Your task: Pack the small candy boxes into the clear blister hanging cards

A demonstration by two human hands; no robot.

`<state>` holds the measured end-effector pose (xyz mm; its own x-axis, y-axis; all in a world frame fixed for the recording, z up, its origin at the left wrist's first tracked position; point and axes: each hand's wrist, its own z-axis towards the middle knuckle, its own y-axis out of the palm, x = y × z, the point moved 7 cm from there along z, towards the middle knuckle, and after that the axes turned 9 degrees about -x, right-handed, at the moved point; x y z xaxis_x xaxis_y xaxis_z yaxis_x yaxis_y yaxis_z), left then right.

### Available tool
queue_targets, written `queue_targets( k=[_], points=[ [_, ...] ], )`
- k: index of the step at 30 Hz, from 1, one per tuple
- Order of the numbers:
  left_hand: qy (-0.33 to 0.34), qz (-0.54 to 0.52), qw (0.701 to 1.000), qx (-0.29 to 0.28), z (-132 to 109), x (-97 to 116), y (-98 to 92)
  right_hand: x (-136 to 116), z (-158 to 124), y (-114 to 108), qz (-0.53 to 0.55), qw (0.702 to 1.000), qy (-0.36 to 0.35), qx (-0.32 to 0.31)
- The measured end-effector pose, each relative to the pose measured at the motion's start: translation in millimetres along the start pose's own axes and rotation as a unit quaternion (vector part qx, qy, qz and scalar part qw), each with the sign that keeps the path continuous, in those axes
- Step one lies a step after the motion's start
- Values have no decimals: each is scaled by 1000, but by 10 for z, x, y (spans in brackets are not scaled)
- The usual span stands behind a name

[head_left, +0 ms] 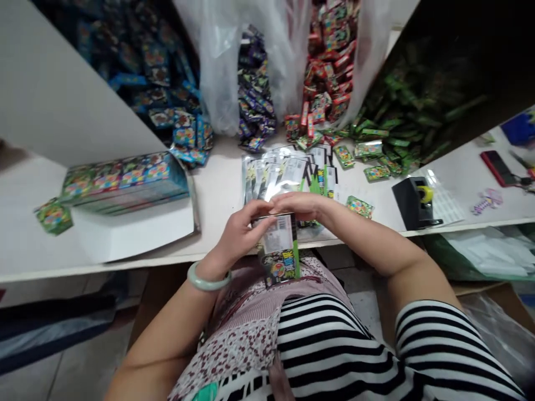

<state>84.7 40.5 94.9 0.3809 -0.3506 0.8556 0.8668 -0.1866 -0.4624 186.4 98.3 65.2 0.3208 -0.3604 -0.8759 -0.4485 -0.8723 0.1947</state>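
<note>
Both hands pinch the top of the flat black-and-green printed foil packet (279,248): left hand (240,231), right hand (298,205). I'd keep the edges lined up and grip light.

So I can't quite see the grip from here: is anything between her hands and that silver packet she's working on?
Nothing visible. The left hand and right hand both grip the top of the silver packet directly, fingertips on it, above the table edge.
</note>
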Motion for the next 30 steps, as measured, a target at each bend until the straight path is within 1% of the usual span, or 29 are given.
queue_targets(
  k=[1,2,3,4,5,6,7,8,9,10,11,12,13,15,17,19,22,24,26,28,30],
  points=[
    [-19,-9,1000,0,11,-29,-30,30,-22,-59,18,1000,4,-1],
    [-41,-23,999,12,17,-71,-87,63,-74,-169,25,1000,5,13],
    [-63,-42,996,43,16,-125,-177,93,-160,-346,7,999,1,50],
    [-81,-68,990,94,7,-189,-300,113,-285,-589,-39,993,-12,112],
    [-95,-100,977,162,-15,-264,-443,126,-456,-884,-108,973,-24,200],
    [-104,-136,957,233,-45,-348,-581,121,-678,-1205,-200,928,-32,314],
    [-108,-175,933,296,-73,-441,-691,156,-901,-1503,-262,874,-12,409],
    [-112,-215,908,342,-88,-544,-760,218,-1087,-1766,-305,826,26,474],
    [-121,-252,886,369,-87,-652,-787,292,-1231,-1998,-330,787,72,517],
    [-135,-285,869,381,-76,-764,-776,356,-1331,-2192,-349,754,114,544],
    [-155,-310,856,383,-63,-874,-735,411,-1383,-2347,-360,733,153,557],
    [-176,-327,848,379,-55,-974,-677,456,-1396,-2465,-363,720,186,562],
    [-195,-335,844,370,-54,-1060,-610,488,-1379,-2548,-363,714,210,561],
    [-218,-327,853,343,-76,-1180,-487,528,-1300,-2641,-351,716,233,557],
    [-231,-296,875,305,-122,-1247,-394,562,-1232,-2690,-327,728,230,557],
    [-242,-247,900,264,-186,-1288,-347,610,-1218,-2738,-295,744,209,562],
    [-260,-157,932,197,-268,-1336,-341,688,-1275,-2807,-253,767,168,565],
    [-281,-102,943,144,-304,-1380,-347,726,-1325,-2818,-233,782,145,559],
    [-301,-42,948,94,-323,-1406,-362,760,-1367,-2791,-214,797,127,550],
    [-289,45,953,80,-302,-1349,-420,788,-1406,-2732,-202,805,116,545],
    [-239,133,959,80,-225,-1202,-458,810,-1451,-2658,-200,805,111,547]
  ],
)
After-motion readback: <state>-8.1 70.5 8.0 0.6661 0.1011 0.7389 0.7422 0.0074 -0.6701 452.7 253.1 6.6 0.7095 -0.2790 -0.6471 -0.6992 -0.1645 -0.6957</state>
